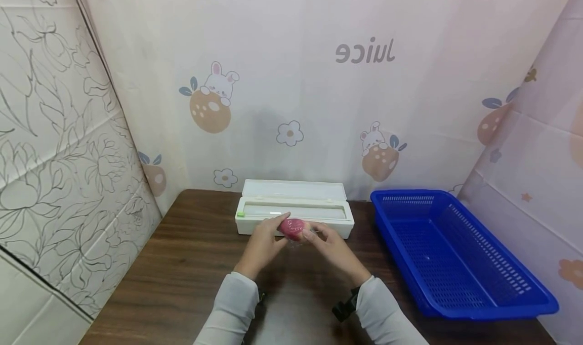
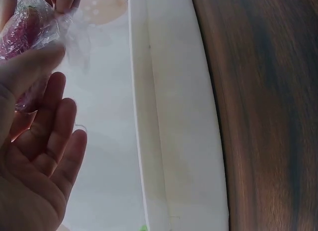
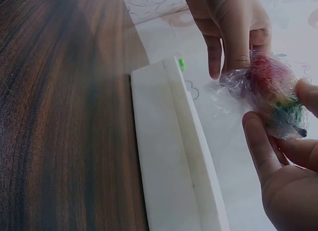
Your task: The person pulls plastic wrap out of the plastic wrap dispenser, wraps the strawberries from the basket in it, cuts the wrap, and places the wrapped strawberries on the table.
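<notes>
A pinkish-red fruit (image 1: 292, 228), yellowish and green at one end with a dark tip, is wrapped in clear cling film (image 3: 229, 87). Between thumb and fingers, my left hand (image 1: 263, 244) holds one side of it. The right hand (image 1: 336, 249) pinches the opposite side. In the right wrist view, loose film bunches by the left thumb, while the right fingers (image 3: 256, 139) touch the green end. Just behind both hands stands a white cling film dispenser (image 1: 295, 228) with its lid (image 1: 293, 189) raised and a green slider (image 1: 240, 214) at its left end.
A blue plastic basket (image 1: 401, 269) stands on the right of the dark wooden table (image 1: 182, 264). Behind the table hangs a printed curtain (image 1: 291, 82), and another patterned sheet (image 1: 59, 132) covers the left side.
</notes>
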Motion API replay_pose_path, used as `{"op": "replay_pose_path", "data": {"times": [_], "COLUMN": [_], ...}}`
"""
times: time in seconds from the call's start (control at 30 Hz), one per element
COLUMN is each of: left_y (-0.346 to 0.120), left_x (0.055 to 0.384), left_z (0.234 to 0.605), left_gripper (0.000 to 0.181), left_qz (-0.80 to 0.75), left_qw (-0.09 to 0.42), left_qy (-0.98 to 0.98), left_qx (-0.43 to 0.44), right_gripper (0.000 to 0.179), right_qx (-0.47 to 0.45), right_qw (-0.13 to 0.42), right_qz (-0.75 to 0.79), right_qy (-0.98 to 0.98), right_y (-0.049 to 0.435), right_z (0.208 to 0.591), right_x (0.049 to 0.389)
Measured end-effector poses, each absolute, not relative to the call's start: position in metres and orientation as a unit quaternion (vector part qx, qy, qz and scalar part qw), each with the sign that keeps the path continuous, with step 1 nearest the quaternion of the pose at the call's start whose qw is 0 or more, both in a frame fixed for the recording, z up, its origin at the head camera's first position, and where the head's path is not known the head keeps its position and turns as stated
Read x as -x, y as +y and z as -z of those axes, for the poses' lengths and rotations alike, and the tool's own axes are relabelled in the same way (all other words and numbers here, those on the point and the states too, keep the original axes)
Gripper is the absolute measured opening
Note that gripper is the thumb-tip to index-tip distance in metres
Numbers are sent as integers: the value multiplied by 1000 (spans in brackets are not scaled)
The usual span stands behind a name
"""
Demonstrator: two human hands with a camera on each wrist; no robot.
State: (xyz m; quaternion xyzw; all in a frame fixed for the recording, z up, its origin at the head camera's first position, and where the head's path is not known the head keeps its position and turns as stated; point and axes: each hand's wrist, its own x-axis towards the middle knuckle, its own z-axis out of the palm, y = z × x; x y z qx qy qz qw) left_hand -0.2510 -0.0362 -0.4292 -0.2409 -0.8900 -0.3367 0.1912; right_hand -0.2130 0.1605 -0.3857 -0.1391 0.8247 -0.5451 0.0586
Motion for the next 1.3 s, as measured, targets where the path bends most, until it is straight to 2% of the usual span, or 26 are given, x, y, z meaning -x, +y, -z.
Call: {"op": "replay_pose_path", "data": {"times": [0.33,0.63,0.7,0.83,0.93,1.0,1.13,1.3], "left_y": [-32,-29,-29,-28,-27,-27,-27,-29], "left_x": [248,244,243,242,240,240,240,241], "left_z": [432,435,436,435,435,435,438,442], "left_gripper": [66,60,60,63,63,61,60,61], "left_qz": [343,366,368,374,382,388,398,401], "left_qw": [208,196,190,183,185,187,190,188], "left_qy": [-888,-882,-883,-883,-880,-877,-872,-870], "left_qx": [225,223,221,217,213,211,215,217], "right_gripper": [38,34,39,50,49,44,35,32], "right_qx": [152,157,161,180,203,217,228,229], "right_qw": [35,24,37,121,189,216,240,235], "right_qz": [569,584,598,672,725,745,761,755], "right_qy": [807,796,784,708,631,593,558,568], "right_y": [155,157,157,154,151,150,148,151], "right_z": [392,429,431,436,440,443,446,448], "right_x": [215,236,238,244,248,251,254,255]}}
